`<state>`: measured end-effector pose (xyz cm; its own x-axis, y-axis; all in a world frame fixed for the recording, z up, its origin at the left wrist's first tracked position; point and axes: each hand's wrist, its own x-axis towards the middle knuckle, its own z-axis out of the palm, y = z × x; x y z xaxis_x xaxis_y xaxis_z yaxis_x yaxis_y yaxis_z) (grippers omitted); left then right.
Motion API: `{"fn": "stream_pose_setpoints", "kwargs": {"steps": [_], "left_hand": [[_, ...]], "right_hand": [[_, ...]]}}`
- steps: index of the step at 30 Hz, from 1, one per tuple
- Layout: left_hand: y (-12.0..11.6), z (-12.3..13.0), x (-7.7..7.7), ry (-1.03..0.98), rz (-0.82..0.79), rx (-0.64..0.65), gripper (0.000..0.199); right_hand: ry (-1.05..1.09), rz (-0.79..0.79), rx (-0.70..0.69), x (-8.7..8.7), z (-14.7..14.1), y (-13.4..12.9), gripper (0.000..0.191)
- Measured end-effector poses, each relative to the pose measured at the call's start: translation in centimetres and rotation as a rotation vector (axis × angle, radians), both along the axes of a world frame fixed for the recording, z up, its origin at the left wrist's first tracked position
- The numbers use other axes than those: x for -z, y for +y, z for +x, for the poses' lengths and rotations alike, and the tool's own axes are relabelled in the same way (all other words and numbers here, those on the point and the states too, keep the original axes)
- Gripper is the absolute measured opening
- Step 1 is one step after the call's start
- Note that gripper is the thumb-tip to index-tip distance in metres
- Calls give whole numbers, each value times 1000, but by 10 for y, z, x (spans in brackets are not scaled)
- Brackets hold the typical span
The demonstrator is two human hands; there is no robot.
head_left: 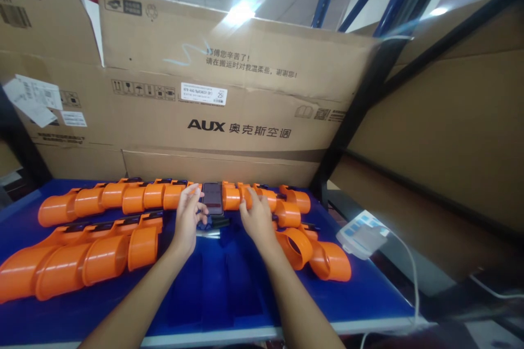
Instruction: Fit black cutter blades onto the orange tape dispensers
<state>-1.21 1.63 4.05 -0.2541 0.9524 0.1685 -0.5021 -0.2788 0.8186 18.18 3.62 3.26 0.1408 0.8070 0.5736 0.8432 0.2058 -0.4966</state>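
Note:
My left hand (188,221) is in the middle of the blue table, fingers loosely bent and apart, close to the left edge of a dark phone-like device (213,198). I see nothing held in it. My right hand (257,218) reaches over the back row of orange plastic cuff-shaped parts (231,199). Its fingers are spread and overlap one of them; whether they touch it I cannot tell. Below the device lie a dark blue knobbed piece (204,223) and a silvery strip (208,234), partly behind my left fingers.
More orange parts (105,259) form a front row at left; several lie loosely (331,262) at right. A white box with a cable (362,234) sits on the table's right edge. Cardboard (245,103) walls off the back, with a dark rack post (347,125) at right.

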Motion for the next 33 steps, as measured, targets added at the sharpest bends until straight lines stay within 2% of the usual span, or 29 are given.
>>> {"fn": "stream_pose_setpoints", "kwargs": {"steps": [6, 11, 13, 16, 19, 21, 24, 27, 33], "left_hand": [[2, -1, 1, 12, -4, -17, 56], [1, -1, 1, 58, -10, 8, 52], [0, 0, 1, 73, -11, 13, 52], [-2, 1, 1, 91, -11, 20, 52], [-4, 2, 0, 105, -11, 33, 51], [-5, 3, -1, 113, -9, 46, 50], [-5, 4, -1, 123, 0, 59, 50], [-6, 3, -1, 132, 7, 62, 49], [-8, 5, -2, 178, 11, 130, 42]], "right_hand": [[21, 105, -40, -11, -3, -11, 38], [-156, 53, 26, -41, 1, -38, 27], [-329, -23, 71, -57, 13, -52, 24], [-561, -235, 134, -77, 39, -73, 28], [-733, -436, 107, -85, 62, -90, 28], [-799, -479, 82, -84, 71, -98, 28], [-831, -445, 66, -78, 73, -102, 31], [-802, -371, 61, -75, 69, -101, 25], [-706, -134, 67, -89, 61, -104, 16]]}}
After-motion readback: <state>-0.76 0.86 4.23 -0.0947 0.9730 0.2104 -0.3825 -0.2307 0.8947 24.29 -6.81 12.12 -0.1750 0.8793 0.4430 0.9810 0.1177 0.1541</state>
